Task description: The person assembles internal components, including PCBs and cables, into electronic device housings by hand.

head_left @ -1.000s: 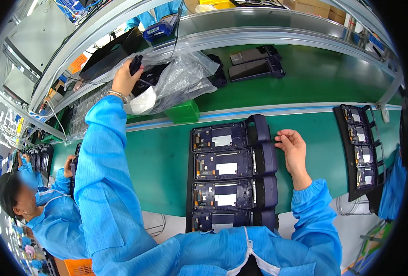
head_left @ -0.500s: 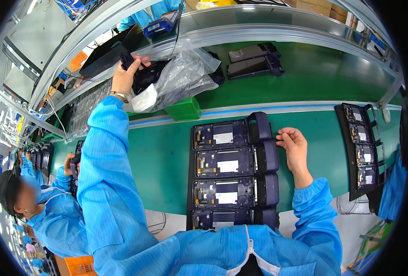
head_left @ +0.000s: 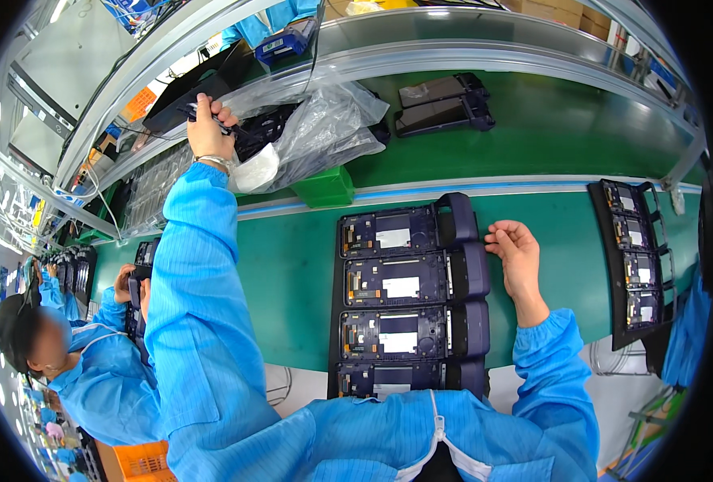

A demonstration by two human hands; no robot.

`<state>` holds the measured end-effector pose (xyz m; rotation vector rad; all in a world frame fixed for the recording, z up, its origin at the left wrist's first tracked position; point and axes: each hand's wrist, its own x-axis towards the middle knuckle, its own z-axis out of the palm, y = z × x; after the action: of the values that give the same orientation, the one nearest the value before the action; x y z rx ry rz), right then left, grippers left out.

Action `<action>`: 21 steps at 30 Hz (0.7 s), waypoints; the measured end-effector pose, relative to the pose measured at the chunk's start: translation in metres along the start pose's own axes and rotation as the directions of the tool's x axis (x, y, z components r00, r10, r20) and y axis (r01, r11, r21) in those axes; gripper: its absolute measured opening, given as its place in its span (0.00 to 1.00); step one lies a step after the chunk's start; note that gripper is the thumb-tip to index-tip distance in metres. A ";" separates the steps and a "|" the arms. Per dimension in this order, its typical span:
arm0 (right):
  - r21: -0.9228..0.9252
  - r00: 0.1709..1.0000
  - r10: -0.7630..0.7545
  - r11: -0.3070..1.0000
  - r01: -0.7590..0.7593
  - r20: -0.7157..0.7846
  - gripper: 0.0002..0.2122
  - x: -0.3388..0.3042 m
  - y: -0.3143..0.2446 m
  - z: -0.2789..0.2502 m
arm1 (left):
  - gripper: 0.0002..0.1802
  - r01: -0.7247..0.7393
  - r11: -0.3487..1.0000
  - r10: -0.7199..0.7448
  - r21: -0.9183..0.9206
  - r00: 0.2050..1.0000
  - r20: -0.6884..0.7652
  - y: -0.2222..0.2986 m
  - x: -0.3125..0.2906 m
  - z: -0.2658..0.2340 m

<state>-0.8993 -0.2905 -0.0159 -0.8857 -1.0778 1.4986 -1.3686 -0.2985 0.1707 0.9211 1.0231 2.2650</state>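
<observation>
Head view: a green bench [head_left: 292, 281] spans the middle, a green shelf [head_left: 557, 132] beyond it. Four dark housings [head_left: 433, 277] lie on the bench in a column running away from the person, the nearest partly hidden by the jacket. Each has its long axis left to right, its thick end pointing right. Farther right, a rack [head_left: 638, 257] holds smaller open units. A clear bag [head_left: 336, 120] sits left of two devices [head_left: 441, 112], above a green bin [head_left: 324, 188]. The right hand [head_left: 517, 253], fingers curled nearly together, hovers just beside the farthest housing's thick end; whether it pinches anything, I cannot tell. The left hand [head_left: 212, 132], closed around a dark part [head_left: 190, 112], is near the bag; the part juts out leftward, slanting, its full length hidden.
</observation>
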 end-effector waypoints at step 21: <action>0.439 0.979 0.171 0.876 -0.201 0.108 0.31 -0.047 -0.089 0.159 | 0.09 0.414 0.813 -0.424 -0.409 0.903 0.072 -0.052 -0.249 0.147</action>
<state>-1.0099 -0.3597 0.1195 -0.6261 -0.6565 1.8527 -1.0888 -0.3629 0.1081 0.4330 0.6277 1.9974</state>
